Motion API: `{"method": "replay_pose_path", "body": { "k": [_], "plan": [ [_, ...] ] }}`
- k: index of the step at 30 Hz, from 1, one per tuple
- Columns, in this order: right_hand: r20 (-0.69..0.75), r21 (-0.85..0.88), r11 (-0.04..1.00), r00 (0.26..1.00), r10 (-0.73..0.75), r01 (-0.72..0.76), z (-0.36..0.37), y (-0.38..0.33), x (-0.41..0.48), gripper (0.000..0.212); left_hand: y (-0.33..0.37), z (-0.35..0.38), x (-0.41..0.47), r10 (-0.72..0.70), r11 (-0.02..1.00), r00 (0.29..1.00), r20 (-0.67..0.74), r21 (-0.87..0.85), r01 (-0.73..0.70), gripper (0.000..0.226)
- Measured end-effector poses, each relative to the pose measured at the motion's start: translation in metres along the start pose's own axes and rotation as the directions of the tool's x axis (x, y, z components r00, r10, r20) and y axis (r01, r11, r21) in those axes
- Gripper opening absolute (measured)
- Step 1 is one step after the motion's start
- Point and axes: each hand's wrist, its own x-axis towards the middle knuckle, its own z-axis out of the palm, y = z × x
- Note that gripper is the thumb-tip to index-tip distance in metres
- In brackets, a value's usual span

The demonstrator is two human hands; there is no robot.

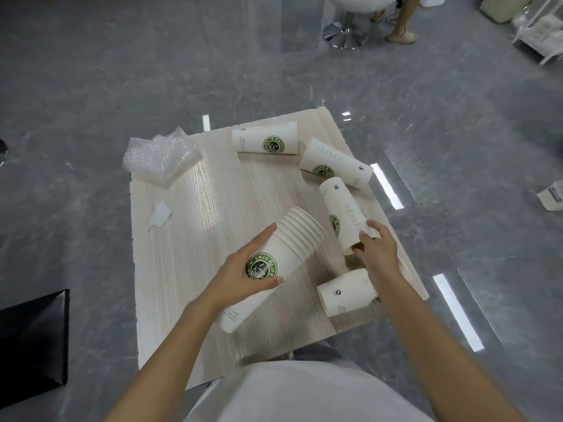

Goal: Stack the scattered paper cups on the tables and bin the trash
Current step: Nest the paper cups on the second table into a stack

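Note:
My left hand [243, 271] grips a tilted stack of several nested white paper cups [292, 239] with a green coffee logo, rims pointing up and away. My right hand [377, 248] holds the rim end of a single cup [341, 205] lying on its side on the light wood table [219, 202]. Another cup [347, 292] lies just below my right wrist. Two more cups [265, 141] [335, 162] lie on their sides at the table's far edge. A wad of bubble wrap [161, 156] sits on the far left corner, and a torn paper scrap [160, 213] lies near the left edge.
Grey glossy floor surrounds the small table. A black object [33, 339] stands at the lower left. A stool base [344, 32] and a seated person's feet are at the top. A paper item [551, 196] lies on the floor at the right.

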Motion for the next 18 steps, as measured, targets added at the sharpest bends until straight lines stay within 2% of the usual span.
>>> {"method": "replay_pose_path", "body": {
  "k": [4,8,14,18],
  "plan": [
    [-0.022,0.167,0.984,0.998,0.06,-0.056,0.004,0.002,-0.001,0.034,-0.001,-0.001,-0.001,0.0,1.0,1.0,-0.01,-0.001,0.0,0.093],
    [0.043,0.326,0.943,0.997,0.062,-0.073,0.006,-0.001,-0.008,0.034,-0.002,-0.002,-0.002,-0.006,1.0,1.0,-0.021,-0.006,0.006,0.093],
    [0.051,0.281,0.955,0.992,-0.115,0.096,0.008,-0.017,-0.01,0.033,-0.006,-0.011,-0.007,-0.029,0.999,0.999,-0.035,-0.019,0.029,0.093],
    [-0.004,0.157,0.945,0.957,-0.289,0.286,0.006,-0.03,-0.001,0.038,-0.008,-0.019,-0.012,-0.037,0.999,0.998,-0.048,0.007,0.038,0.094]
  ]
}}
